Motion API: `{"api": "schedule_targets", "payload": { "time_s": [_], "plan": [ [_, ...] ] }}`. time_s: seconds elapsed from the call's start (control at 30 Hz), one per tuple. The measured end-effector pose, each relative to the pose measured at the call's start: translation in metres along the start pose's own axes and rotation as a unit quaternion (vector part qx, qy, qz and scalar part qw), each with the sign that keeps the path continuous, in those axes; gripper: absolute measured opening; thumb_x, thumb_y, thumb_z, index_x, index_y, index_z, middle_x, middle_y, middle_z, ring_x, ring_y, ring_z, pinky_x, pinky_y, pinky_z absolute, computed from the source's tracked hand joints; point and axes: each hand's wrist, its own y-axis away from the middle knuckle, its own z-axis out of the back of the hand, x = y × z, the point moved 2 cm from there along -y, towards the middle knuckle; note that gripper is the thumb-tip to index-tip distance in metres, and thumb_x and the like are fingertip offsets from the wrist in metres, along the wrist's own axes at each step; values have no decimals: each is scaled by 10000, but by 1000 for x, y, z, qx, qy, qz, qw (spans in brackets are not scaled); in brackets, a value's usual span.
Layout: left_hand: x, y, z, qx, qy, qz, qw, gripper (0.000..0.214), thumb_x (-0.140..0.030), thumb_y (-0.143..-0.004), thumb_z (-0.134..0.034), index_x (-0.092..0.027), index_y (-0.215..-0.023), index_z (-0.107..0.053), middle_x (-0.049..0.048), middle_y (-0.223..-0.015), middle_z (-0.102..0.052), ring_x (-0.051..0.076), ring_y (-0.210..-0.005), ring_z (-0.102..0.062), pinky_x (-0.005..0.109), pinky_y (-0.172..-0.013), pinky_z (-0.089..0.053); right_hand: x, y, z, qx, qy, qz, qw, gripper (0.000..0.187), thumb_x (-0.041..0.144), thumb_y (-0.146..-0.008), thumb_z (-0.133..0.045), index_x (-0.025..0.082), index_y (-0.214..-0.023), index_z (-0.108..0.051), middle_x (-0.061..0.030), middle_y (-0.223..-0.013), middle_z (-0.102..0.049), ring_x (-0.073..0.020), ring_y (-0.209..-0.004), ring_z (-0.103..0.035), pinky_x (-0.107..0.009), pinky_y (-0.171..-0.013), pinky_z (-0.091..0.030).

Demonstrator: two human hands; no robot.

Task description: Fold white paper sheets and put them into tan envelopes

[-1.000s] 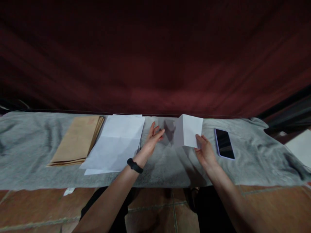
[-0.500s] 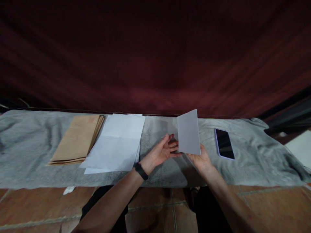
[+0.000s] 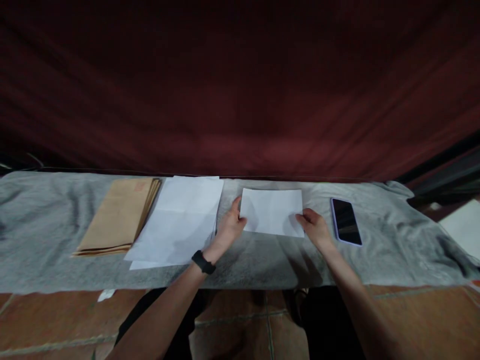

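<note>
A folded sheet of white paper (image 3: 272, 211) lies wide and nearly flat over the grey cloth, between my two hands. My left hand (image 3: 231, 223) grips its left edge, thumb on top and fingers at the side and beneath. At the right edge, my right hand (image 3: 314, 226) pinches the same paper, thumb over it and the other fingers curled partly out of sight. Left of my left hand rests a stack of larger white sheets (image 3: 182, 220), with a faint crease across the top one.
Brown envelopes (image 3: 118, 215) are piled left of the white sheets. A phone (image 3: 345, 221) in a lilac case lies right of my right hand. The grey cloth (image 3: 258, 260) covers the long surface, with a dark red curtain (image 3: 240, 100) behind and a tiled floor (image 3: 56, 320) in front.
The folded paper has turned from upright and narrow in my right hand to wide and nearly flat. My left hand has moved left and closed on its left edge.
</note>
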Motion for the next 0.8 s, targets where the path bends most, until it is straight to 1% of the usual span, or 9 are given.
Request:
{"api": "schedule_targets", "payload": {
  "time_s": [0.1,0.17,0.2,0.3,0.4,0.47,0.53,0.6,0.8],
  "plan": [
    [3,12,-2,-13,-96,-42,994,688,-58,-663,-688,-253,-1316,-593,44,-830,-688,338,-1077,-641,397,-998,-439,1,3,-1,34,194,42,979,184,353,-818,-542,240,-674,-519,26,-594,-526,-151,-581,-487,-268,-558,-316],
    [3,20,-7,-4,-181,-79,980,600,-91,-741,-643,-221,-1325,-590,111,-964,-709,377,-1155,-605,475,-1067,-378,0,5,-4,49,269,41,961,132,295,-852,-517,239,-739,-555,9,-646,-573,-164,-615,-528,-271,-570,-311],
    [1,24,-10,-1,-239,-107,965,553,-108,-788,-598,-198,-1333,-584,151,-1066,-701,391,-1197,-579,512,-1088,-349,0,5,-5,54,295,39,953,125,282,-866,-514,238,-763,-567,1,-668,-593,-170,-630,-545,-271,-573,-312],
    [-3,30,-20,-2,-408,-220,886,544,-90,-866,-438,-147,-1402,-520,209,-1404,-552,394,-1384,-422,584,-1159,-237,-2,5,-8,67,335,43,939,134,266,-896,-516,234,-785,-584,-15,-706,-628,-181,-667,-577,-270,-581,-322],
    [-1,34,-36,56,-479,-340,807,593,-67,-901,-357,-162,-1482,-425,136,-1597,-361,298,-1516,-225,531,-1234,-132,-3,4,-9,75,357,44,930,143,262,-916,-515,230,-801,-594,-16,-718,-637,-182,-676,-588,-267,-586,-327],
    [5,38,-45,103,-491,-385,775,551,-173,-962,-367,-162,-1514,-371,108,-1636,-291,259,-1535,-169,499,-1253,-115,-3,4,-9,77,373,39,924,139,266,-923,-518,230,-819,-602,-19,-731,-644,-185,-676,-592,-269,-584,-321],
    [13,42,-51,122,-496,-395,764,580,-340,-994,-403,-138,-1532,-326,123,-1644,-262,258,-1537,-159,499,-1256,-120,-3,4,-9,80,382,33,920,135,269,-925,-522,230,-832,-611,-23,-743,-651,-187,-677,-594,-272,-582,-316],
    [20,46,-54,130,-502,-391,761,649,-446,-992,-420,-117,-1539,-302,142,-1642,-255,259,-1536,-161,497,-1255,-131,-2,3,-9,85,384,25,919,138,269,-923,-525,228,-832,-620,-27,-745,-655,-187,-676,-595,-273,-580,-313],
    [29,49,-56,137,-503,-379,764,681,-466,-995,-422,-113,-1555,-263,170,-1626,-273,266,-1532,-177,512,-1248,-138,-3,4,-6,89,377,16,922,151,279,-918,-530,224,-822,-633,-22,-731,-656,-178,-687,-601,-264,-599,-341]
  ]
}}
